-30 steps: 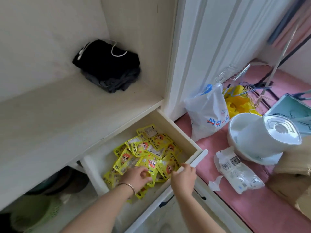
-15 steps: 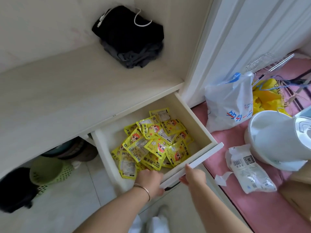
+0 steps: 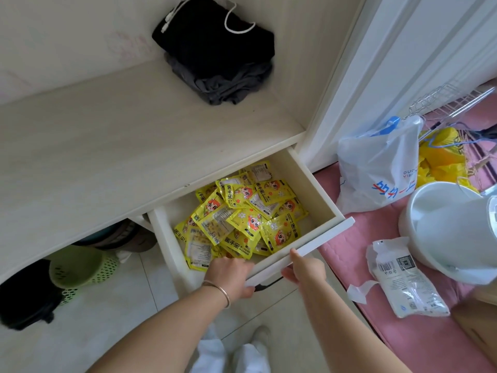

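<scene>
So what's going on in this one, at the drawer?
A person stands at an open drawer holding a heap of yellow hand-warmer packets. The left hand grips the left end of its front panel, fingers reaching inside beside the packets; the right hand pinches the panel further right, thumb on top. The drawer is pulled well out. Folded dark clothes lie on the shelf above.

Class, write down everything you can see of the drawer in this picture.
The drawer is cream-white, wood-like, pulled open below the shelf. A heap of yellow packets lies inside. Its flat front panel carries a dark handle underneath. The left hand and right hand both grip that front edge.
</scene>
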